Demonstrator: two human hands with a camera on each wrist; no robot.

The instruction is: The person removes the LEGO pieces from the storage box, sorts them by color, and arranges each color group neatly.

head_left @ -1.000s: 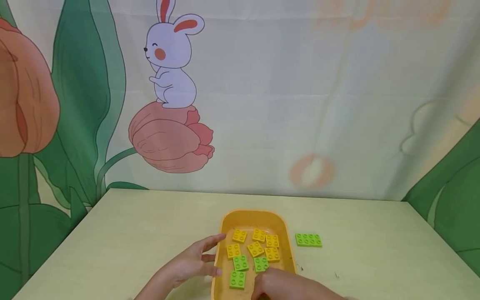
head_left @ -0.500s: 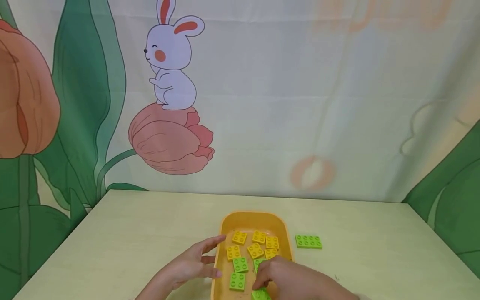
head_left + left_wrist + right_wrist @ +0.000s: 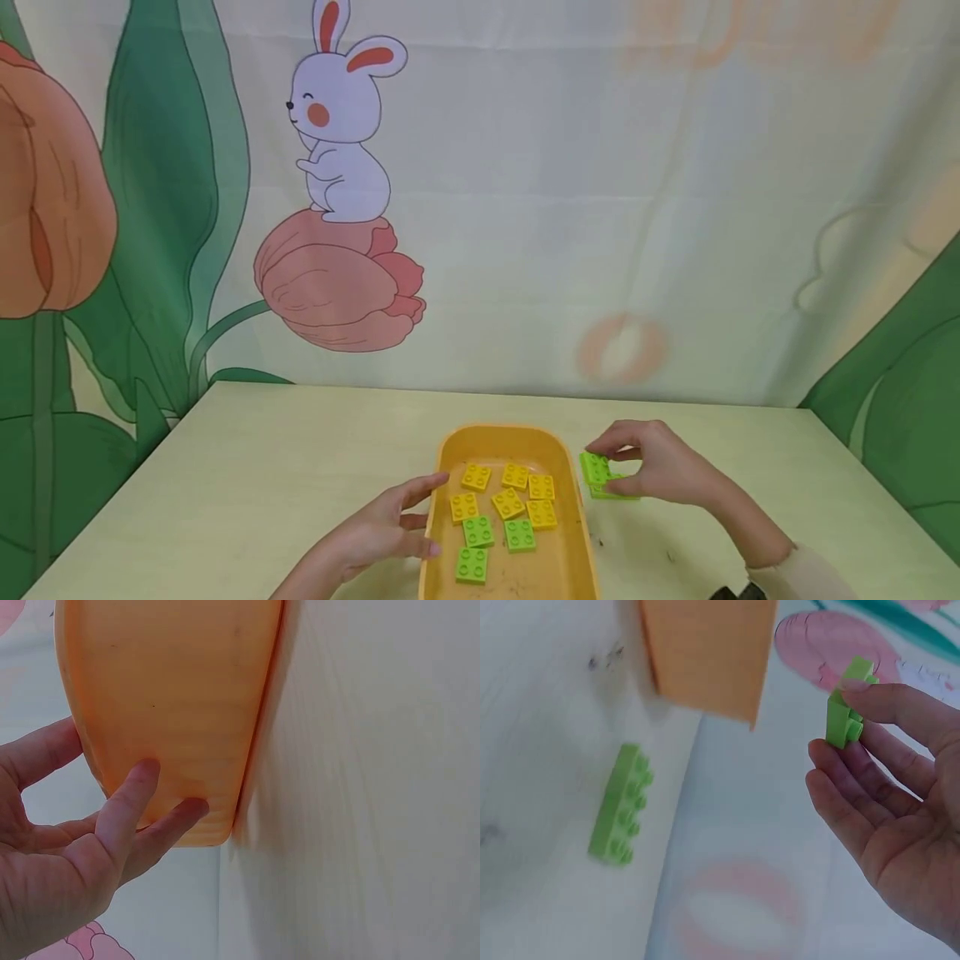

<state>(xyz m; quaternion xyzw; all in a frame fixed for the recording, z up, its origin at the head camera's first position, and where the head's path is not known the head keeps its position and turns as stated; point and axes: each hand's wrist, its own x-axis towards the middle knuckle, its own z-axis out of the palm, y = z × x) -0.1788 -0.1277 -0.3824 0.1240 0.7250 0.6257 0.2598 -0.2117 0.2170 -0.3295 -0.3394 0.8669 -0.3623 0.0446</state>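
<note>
My right hand [image 3: 667, 468] pinches a small green building block [image 3: 594, 470] between thumb and fingers, just right of the yellow tray [image 3: 543, 571]. In the right wrist view this green block [image 3: 838, 720] shows its studs toward the palm. A longer green block [image 3: 618, 493] lies on the table, partly covered by the right hand and the held block in the head view. My left hand [image 3: 382, 527] rests against the tray's left side. The left wrist view shows its extended fingers [image 3: 135, 791] touching the tray's outer wall [image 3: 172, 690].
Inside the tray lie several yellow blocks [image 3: 508, 503] and 3 green blocks [image 3: 520, 536]. The pale table [image 3: 322, 442] ends at a printed curtain [image 3: 510, 250] with a rabbit and flowers. Small dark marks [image 3: 670, 556] dot the table right of the tray.
My right hand picked a green block from the tray's near end and carried it up and right, over the rim, to the longer green block. The left hand stayed at the tray.
</note>
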